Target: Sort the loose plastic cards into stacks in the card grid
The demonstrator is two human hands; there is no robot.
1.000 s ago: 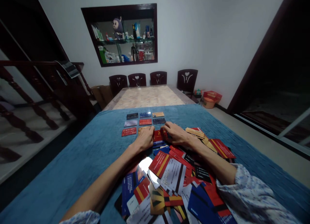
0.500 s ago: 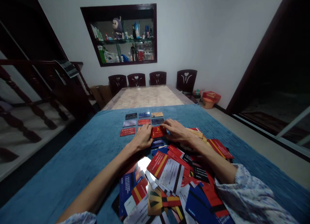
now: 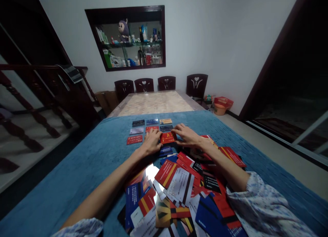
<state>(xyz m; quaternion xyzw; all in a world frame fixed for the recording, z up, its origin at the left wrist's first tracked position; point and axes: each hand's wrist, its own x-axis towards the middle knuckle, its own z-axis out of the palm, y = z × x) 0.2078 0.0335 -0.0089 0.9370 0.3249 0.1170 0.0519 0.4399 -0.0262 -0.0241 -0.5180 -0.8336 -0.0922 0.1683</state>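
A red card [image 3: 167, 137] with gold print lies flat on the blue cloth between my two hands. My left hand [image 3: 153, 142] has its fingers bent, with the thumb and fingertips at the card's left edge; it covers part of another card in that row. My right hand [image 3: 188, 136] pinches at the right edge of the same red card. Beyond my hands, cards lie in rows: a black card [image 3: 138, 123], a blue card [image 3: 152, 122], a yellowish card [image 3: 165, 121], a silver card [image 3: 136, 130], and a red card [image 3: 134, 139] at the left among them.
A large loose pile of cards [image 3: 176, 189] spreads over the blue cloth [image 3: 84, 168] under my forearms. A dark blue card [image 3: 166, 151] lies just nearer than the red one. The bare marble tabletop [image 3: 153, 102] continues behind the cloth, with several dark chairs [image 3: 197, 85] at the far end.
My right hand has shifted slightly right, showing more of the red card. My left hand stays by its left edge. The camera view has moved a little.
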